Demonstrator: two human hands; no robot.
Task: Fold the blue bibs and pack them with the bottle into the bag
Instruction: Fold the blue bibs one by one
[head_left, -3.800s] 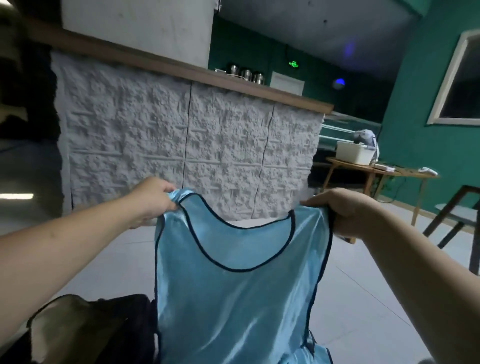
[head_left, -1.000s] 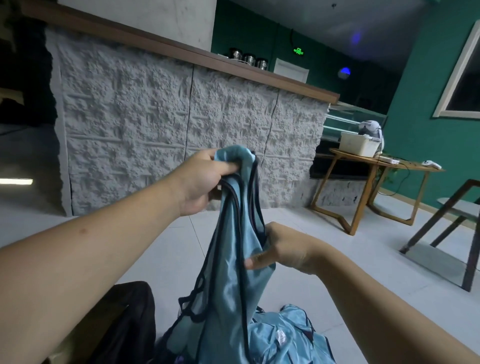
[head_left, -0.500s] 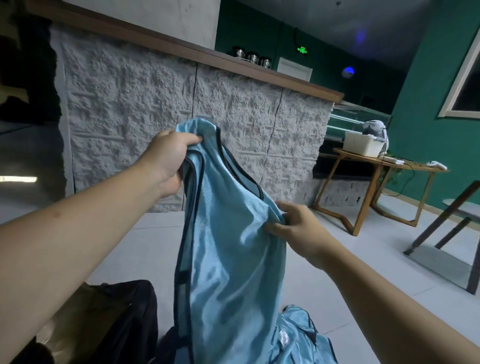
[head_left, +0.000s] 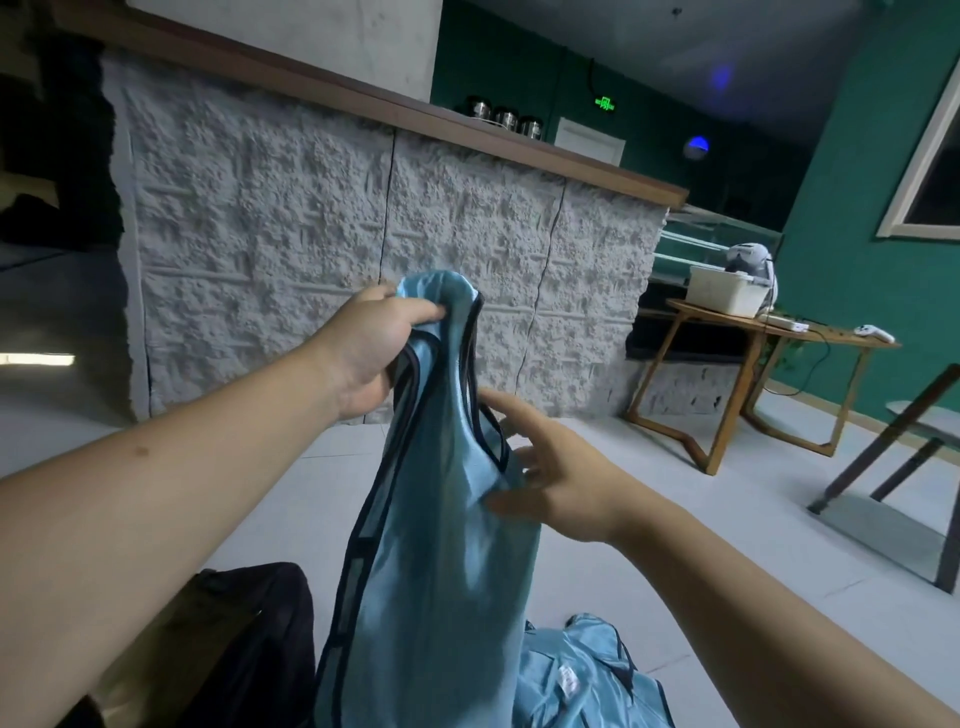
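Two hands up in front of the stone counter, both on one blue bib. Left hand is clenched around the bunched top of the bib, fingers curled over the fabric, thumb side toward the counter. Bib hangs straight down from that grip as a narrow doubled-over strip, dark trim running along its left edge and around the armhole on the right. Right hand sits lower, on the right side of the hanging bib; fingers are spread and loose, thumb pressed against the fabric below the armhole trim, fingertips reaching behind the cloth. Not a firm pinch, more an open hand touching the edge.

Second bib lies crumpled on the floor just right of the hanging bib's lower end, a small white label visible on it. Black bag sits on the floor left of the hanging bib, below the left forearm; its lower part is cut off by the frame edge.

Right of the counter: a wooden table carrying a white box and a white controller. Dark chair frame further right of that. Metal canisters stand on the counter top.
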